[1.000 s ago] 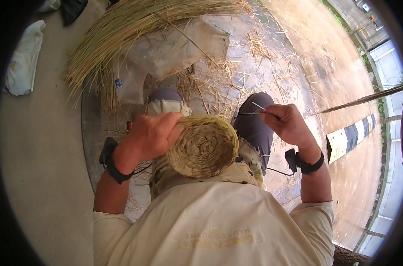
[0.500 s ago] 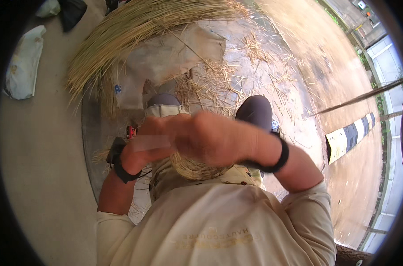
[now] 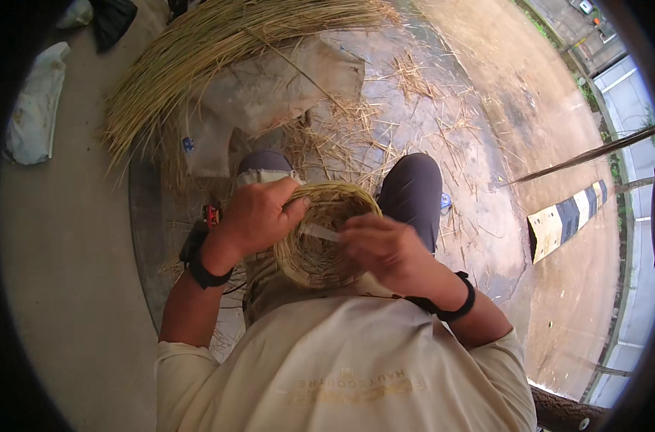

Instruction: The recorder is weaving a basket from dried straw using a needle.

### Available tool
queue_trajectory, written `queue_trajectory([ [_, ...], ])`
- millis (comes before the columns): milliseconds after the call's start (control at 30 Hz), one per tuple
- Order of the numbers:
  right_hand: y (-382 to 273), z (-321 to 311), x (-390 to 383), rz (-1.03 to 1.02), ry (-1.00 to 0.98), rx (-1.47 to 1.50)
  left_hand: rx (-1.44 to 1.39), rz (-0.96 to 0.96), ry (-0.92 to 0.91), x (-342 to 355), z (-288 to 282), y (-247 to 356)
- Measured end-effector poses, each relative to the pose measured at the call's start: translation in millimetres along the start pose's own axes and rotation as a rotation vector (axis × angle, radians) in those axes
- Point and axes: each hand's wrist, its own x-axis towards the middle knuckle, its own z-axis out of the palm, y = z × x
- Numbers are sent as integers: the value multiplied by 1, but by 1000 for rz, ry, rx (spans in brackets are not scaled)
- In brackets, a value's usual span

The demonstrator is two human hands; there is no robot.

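While the left hand (image 3: 264,214) pinched the rim of the woven basket (image 3: 304,265) at the lap (image 3: 259,279), I saw the right hand (image 3: 381,248), blurred, pinching a slim pale tool (image 3: 320,232) over its opening; beyond lay scattered straw (image 3: 320,147), then a long stalk bundle (image 3: 219,57).

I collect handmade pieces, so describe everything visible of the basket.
The basket is round and open, apparently woven straw, yellowish at the rim, browner inside. It is at the lap, mouth facing the camera. The left hand grips its upper-left rim; the right hand holds a pale tool across its opening, contact unclear.
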Motion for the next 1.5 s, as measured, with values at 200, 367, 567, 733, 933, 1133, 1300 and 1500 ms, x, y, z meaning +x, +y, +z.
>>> queue_trajectory([
  [200, -8, -20, 4, 157, 189, -188, 9, -20, 158, -10, -4, -6],
  [367, -20, -2, 9, 122, -91, -399, -12, -7, 266, -10, -7, 6],
  [567, -21, 13, 19, 89, -56, -354, 2, -52, 221, -14, -14, 13],
  [733, -23, 15, 22, 116, -57, -369, -8, -51, 214, -14, -14, 15],
  [933, -23, 18, 24, 190, -44, -263, -2, -2, 262, -13, -10, 13],
  [1133, -12, 22, 35, 155, 17, -126, 33, -59, 202, -14, -14, 21],
  [1300, -8, 22, 53, 185, 54, -19, 37, -24, 163, -17, -3, 26],
  [1500, -14, 15, 39, 220, -25, 5, 66, 22, 281, -17, -8, 16],
])
